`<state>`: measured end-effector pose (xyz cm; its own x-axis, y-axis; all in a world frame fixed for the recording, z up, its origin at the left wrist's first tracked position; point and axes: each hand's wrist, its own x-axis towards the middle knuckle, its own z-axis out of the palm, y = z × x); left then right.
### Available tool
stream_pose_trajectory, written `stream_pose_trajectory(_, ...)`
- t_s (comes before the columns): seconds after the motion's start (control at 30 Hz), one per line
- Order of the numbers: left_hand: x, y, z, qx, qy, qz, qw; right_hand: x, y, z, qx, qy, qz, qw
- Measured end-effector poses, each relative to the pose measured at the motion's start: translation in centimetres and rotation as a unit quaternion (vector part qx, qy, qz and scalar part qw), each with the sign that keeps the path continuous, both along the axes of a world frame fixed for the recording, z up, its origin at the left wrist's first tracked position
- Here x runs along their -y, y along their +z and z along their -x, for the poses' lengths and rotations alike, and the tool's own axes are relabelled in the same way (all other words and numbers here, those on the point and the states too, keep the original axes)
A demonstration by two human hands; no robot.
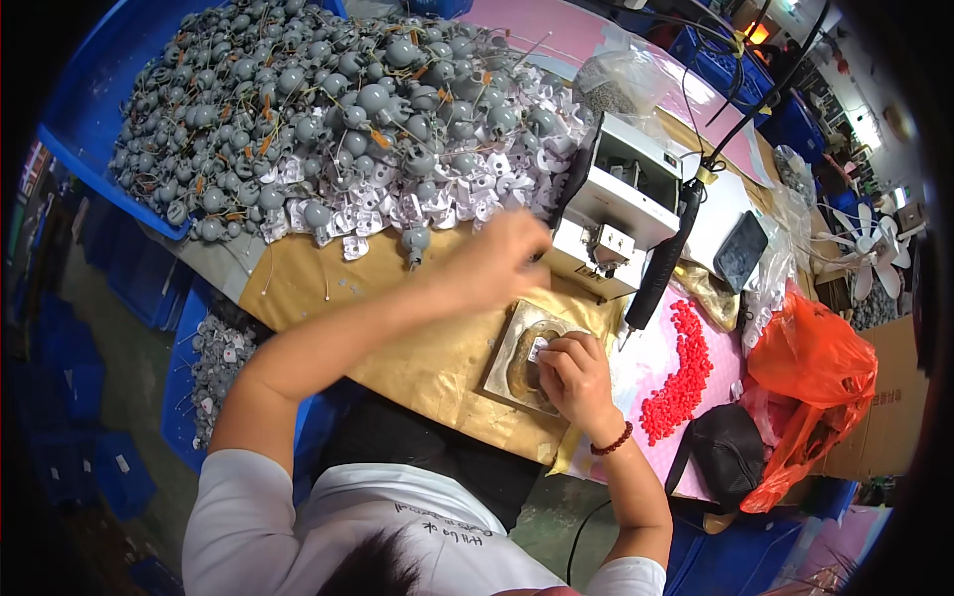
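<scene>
The light is bright and even, maybe from lamps up above. The gold paper on the table shines with small glare spots. The left hand, reaching just beyond that paper, looks smeared and blurry. Far out from the paper, the picture bends round and turns black at the corners.

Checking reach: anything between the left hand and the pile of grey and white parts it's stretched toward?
Nothing visible. The left hand hangs at the near edge of the parts pile, over bare brown paper. The white machine sits beside it, not in between.
</scene>
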<state>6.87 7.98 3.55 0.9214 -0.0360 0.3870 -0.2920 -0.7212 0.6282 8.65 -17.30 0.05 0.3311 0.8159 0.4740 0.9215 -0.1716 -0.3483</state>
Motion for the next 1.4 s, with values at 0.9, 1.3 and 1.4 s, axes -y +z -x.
stream_pose_trajectory(0.9, -12.0, 7.6, -4.8, 0.021, 0.244, -0.007, 0.970, -4.7, 5.0, -1.5, -0.359, -0.038, -0.150, 0.920)
stream_pose_trajectory(1.3, -1.9, 4.6, 6.0, 0.026, 0.052, 0.015, 0.998, -14.1, 8.1, -2.6, -0.604, 0.028, -0.148, 0.782)
stream_pose_trajectory(1.4, -1.8, 2.8, 8.5, 0.043, 0.017, 0.057, 0.997, -12.1, 7.4, -1.1, -0.641, 0.016, -0.123, 0.758)
